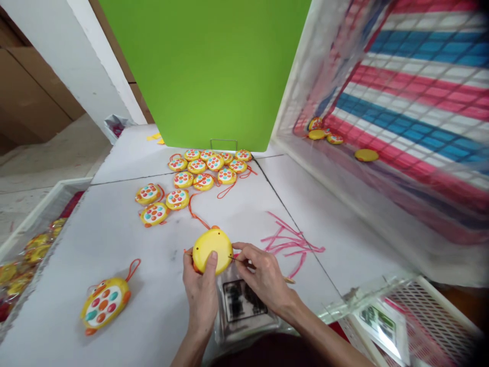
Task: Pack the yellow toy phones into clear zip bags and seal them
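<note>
My left hand (200,290) is closed around a round yellow toy (208,247), its plain back with small dark holes turned up and my thumb pressed on it. An orange cord (196,216) runs from its top edge. My right hand (260,272) pinches a thin stick-like tool (289,280). Its narrow dark tip meets the toy's right edge near a hole; the tool's kind is unclear. Beneath my hands lies a clear plastic bag (244,306) with a black-framed print. A single duck-faced button toy (105,304) rests at the left, face up.
Several similar toys (196,166) lie grouped before an upright green board (214,71). Pink strips (288,239) are strewn right of my hands. A white crate (317,178) with striped lining stands at the right, holding a few toys. Another crate (72,186) with bagged toys sits lower left.
</note>
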Available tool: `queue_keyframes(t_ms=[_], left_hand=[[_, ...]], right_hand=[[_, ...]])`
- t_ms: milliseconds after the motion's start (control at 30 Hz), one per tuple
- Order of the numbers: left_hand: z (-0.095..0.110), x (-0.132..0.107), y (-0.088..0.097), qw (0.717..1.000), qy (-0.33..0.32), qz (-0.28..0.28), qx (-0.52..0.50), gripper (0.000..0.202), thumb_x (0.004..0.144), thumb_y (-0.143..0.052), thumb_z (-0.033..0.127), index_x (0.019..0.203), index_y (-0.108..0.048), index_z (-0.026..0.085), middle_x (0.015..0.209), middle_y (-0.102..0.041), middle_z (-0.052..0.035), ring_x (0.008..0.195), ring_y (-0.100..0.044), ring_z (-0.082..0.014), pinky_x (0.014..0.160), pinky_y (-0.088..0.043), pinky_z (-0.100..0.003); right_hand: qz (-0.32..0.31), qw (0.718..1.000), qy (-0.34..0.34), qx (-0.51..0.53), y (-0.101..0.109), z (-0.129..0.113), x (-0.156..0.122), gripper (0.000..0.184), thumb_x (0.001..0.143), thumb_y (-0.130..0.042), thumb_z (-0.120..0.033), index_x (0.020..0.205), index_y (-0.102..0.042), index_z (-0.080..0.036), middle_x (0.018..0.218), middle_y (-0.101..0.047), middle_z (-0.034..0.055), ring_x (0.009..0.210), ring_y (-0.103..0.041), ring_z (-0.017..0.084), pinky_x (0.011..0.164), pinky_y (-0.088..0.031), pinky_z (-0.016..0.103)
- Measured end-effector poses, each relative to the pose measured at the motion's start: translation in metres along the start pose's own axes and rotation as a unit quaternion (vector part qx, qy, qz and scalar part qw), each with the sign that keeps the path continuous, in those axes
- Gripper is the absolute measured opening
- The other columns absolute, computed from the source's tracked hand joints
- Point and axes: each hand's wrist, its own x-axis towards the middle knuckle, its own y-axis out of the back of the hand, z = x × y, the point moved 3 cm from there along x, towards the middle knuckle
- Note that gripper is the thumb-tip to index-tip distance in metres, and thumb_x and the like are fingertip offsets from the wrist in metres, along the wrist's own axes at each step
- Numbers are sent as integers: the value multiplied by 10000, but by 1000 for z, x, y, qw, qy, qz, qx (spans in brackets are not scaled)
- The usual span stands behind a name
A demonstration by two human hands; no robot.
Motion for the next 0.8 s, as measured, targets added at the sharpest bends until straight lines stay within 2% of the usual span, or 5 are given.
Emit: queue_keyframes(t_ms=[200, 367, 600, 700, 800], left_hand=[[0, -2, 0, 1000, 6, 16, -5, 432, 676, -648, 417, 1006, -502, 179, 844, -566, -5, 697, -548, -126, 646, -463, -238], [1, -4, -1, 1000, 6, 3, -12, 386, 695, -636, 409, 978, -499, 185, 824, -565, 5, 679, -544, -120, 644, -461, -233], [0, -4, 3, 999, -2, -15, 34, 318, 745, -598, 395, 966, -490, 193, 835, -542, 12, 718, -528, -123, 652, -443, -226], [-1, -8, 1, 999, 21, -29, 39, 332, 760, -588, 378, 1008, -470, 191, 868, -545, -1, 761, -535, -137, 694, -446, -245], [-4, -11, -4, 996, 63, -61, -21, 352, 768, -585, 352, 1048, -447, 190, 912, -557, -22, 799, -545, -148, 719, -455, -260]], right_hand=[[2, 1000, -2, 4, 1, -1, 1, 170, 714, -458, -39, 663, -519, -189, 925, -670, 39, 638, -597, 125, 579, -452, 223], [-1, 1000, 9, 7, 2, -1, 1, 157, 735, -459, -63, 666, -519, -190, 1010, -651, 56, 642, -597, 123, 580, -470, 225], [-14, 1000, 11, 3, -3, -2, 1, 142, 764, -466, -106, 663, -516, -191, 981, -651, 62, 648, -605, 126, 579, -482, 226], [-25, 1000, 13, -2, 2, 11, -3, 135, 802, -465, -171, 694, -543, -195, 973, -655, 67, 698, -628, 141, 617, -505, 236], [0, 999, -5, -38, 26, 44, -6, 146, 808, -498, -306, 744, -585, -208, 952, -665, 75, 653, -637, 162, 577, -526, 255]])
